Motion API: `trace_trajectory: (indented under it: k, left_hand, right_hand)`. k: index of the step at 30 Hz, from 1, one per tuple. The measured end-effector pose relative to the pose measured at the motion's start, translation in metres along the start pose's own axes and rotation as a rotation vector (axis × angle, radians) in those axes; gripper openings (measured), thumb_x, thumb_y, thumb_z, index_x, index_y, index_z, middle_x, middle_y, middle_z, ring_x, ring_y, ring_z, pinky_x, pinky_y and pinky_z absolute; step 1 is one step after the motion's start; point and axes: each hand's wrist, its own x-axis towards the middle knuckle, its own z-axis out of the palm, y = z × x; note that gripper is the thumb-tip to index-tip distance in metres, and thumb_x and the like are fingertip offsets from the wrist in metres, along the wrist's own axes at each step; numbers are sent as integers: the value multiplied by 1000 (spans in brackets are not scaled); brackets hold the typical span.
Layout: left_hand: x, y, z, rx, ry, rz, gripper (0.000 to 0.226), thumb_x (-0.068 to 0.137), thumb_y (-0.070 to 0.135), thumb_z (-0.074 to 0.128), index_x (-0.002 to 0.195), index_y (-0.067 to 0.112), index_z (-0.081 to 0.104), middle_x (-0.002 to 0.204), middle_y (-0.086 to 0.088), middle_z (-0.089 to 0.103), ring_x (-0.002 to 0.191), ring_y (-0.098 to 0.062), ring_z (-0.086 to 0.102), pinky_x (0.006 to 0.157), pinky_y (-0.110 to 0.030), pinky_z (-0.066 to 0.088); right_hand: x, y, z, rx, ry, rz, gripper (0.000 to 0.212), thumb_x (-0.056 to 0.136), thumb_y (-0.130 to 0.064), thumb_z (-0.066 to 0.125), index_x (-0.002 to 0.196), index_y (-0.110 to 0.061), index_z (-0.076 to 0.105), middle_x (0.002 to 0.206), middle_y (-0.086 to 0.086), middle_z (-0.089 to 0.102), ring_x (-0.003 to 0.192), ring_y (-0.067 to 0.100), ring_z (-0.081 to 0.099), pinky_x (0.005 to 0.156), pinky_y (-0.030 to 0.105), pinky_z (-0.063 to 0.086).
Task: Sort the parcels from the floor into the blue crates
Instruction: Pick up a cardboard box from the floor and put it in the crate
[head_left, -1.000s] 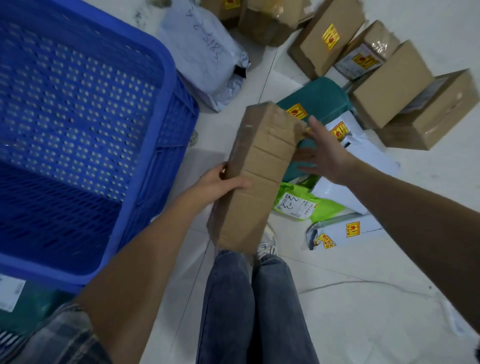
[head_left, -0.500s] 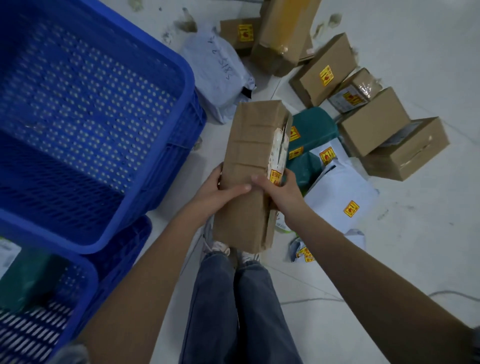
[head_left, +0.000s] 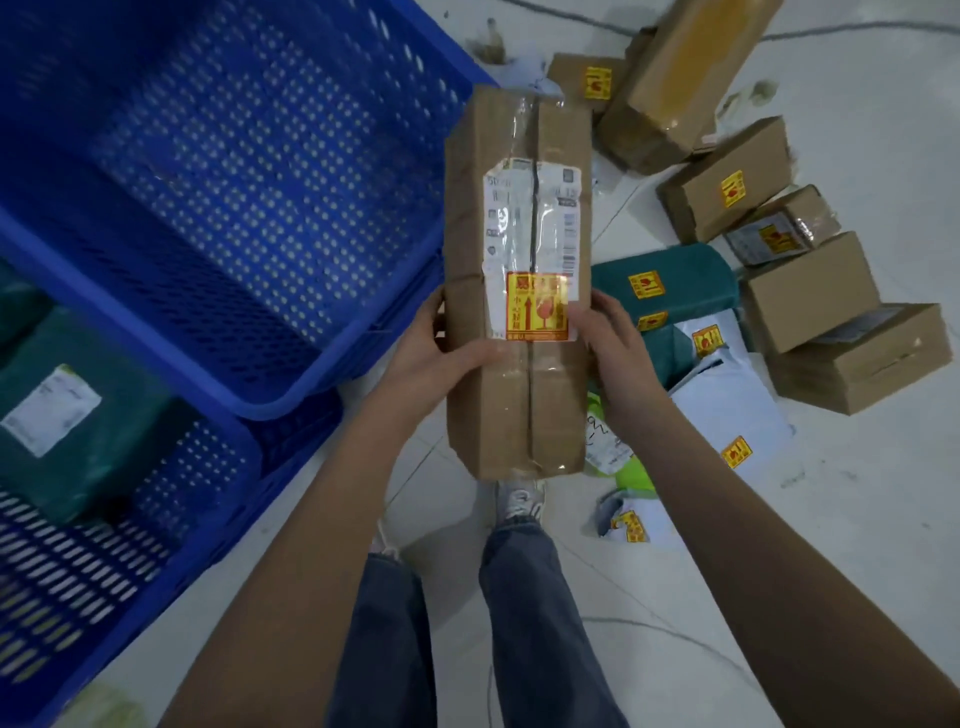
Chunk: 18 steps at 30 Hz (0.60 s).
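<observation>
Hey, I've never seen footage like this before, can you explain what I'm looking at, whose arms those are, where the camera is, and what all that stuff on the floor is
No machine here: a person wears a camera on the head, so this view looks down along their own arms, jeans and shoes. The left hand and right hand grip a long cardboard box by its two sides, label face up, with a white shipping label and a yellow fragile sticker. To the left stand two blue crates: the upper crate shows no parcels, and the lower crate holds a green parcel. On the pale floor to the right lie more cardboard boxes and soft mailer bags waiting to be sorted.
</observation>
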Motion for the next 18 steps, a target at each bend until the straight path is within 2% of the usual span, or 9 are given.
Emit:
trace_trajectory:
  k: [2,4,6,9,11,12,14,16,18]
  left_hand:
    - [-15,-11,-17,-90,-53,11,106,52,48,74,146,26,31,133,8,50,120,-13,51,96,-31,46]
    - [-34,-24,-33,-168,-67,14,108,48,50,73,145,27,31,136,3,52,122,-14,52,102,-39,46]
    - [-52,-39,-54,-262,-62,7,110,48,52,78,145,27,33,136,2,53,123,-15,52,105,-43,44]
    - [-79,-58,-92,-335,-28,31,123,40,67,81,145,27,33,137,2,52,126,-16,51,108,-46,41]
    - [-98,-70,-126,-417,59,41,140,29,73,80,148,23,26,138,0,51,127,-18,50,107,-45,41]
    - [-105,-73,-139,-489,107,37,149,23,73,81,149,20,22,136,-1,52,124,-17,52,103,-40,46]
    - [-121,-79,-171,-623,214,38,155,18,72,82,149,19,18,130,-1,55,108,-11,60,85,-25,55]
    - [-141,-91,-214,-701,318,50,132,31,62,84,144,18,32,116,2,62,89,-5,67,72,-21,55]
    - [-160,-105,-252,-758,385,50,88,46,47,75,127,20,53,104,5,72,87,-8,71,74,-26,56]
  right_hand:
    - [-6,2,9,-23,-154,41,85,60,-54,71,133,-18,48,112,-3,68,95,9,67,82,27,50]
    - [-11,6,24,-65,-278,80,96,49,-61,79,131,-20,49,115,-1,69,102,13,68,85,30,54]
    - [-18,8,46,-100,-344,68,105,48,-65,80,136,-18,45,123,4,65,111,20,64,92,36,51]
    - [-33,8,86,-131,-418,70,110,44,-63,82,136,-17,45,120,4,67,107,18,66,87,32,53]
    - [-42,10,119,-160,-491,82,107,42,-62,83,133,-17,49,115,3,70,102,17,68,83,30,54]
    - [-47,8,131,-180,-531,82,102,42,-61,84,128,-18,52,110,1,72,98,15,69,80,27,55]
    - [-56,5,162,-260,-628,69,83,45,-52,83,119,-26,56,102,-5,74,91,10,71,74,22,54]
    - [-66,4,206,-418,-733,66,74,55,-46,73,124,-30,51,109,-9,71,98,8,69,79,21,53]
    - [-77,1,253,-633,-876,86,86,59,-49,69,138,-29,40,123,-10,63,110,6,63,90,26,52]
